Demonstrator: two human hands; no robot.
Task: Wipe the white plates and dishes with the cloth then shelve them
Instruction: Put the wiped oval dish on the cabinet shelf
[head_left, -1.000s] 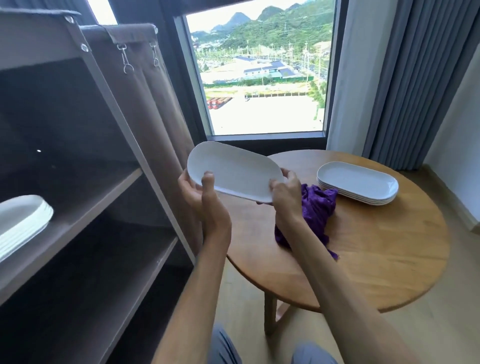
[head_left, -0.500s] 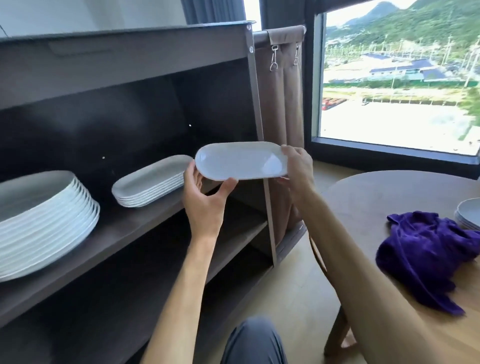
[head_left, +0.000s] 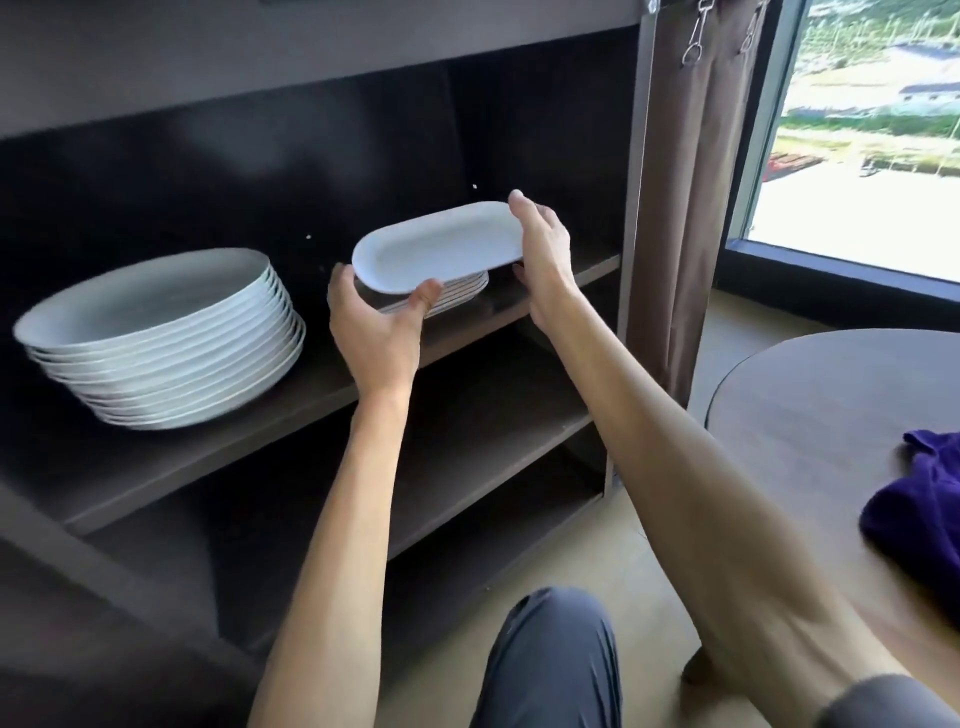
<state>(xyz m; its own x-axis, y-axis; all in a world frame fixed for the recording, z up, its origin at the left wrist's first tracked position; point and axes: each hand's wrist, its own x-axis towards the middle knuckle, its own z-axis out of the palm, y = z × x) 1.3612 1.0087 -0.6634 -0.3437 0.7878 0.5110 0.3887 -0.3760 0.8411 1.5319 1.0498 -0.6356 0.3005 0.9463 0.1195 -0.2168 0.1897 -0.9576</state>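
1. Dark wooden shelf (head_left: 322, 389) is seen left of a window (head_left: 857, 156); round plates (head_left: 161, 332) are stacked at its left.
2. An oval dish (head_left: 441, 247) is gripped at both ends by the left hand (head_left: 379, 332) and right hand (head_left: 545, 254), just above a shelved stack of dishes (head_left: 457, 296).

Oblong white dish (head_left: 441, 247) between left hand (head_left: 376, 325) and right hand (head_left: 543, 254), just above shelved dish stack (head_left: 457, 296).

no readable text, labels, brands, numbers or signs on anything in view
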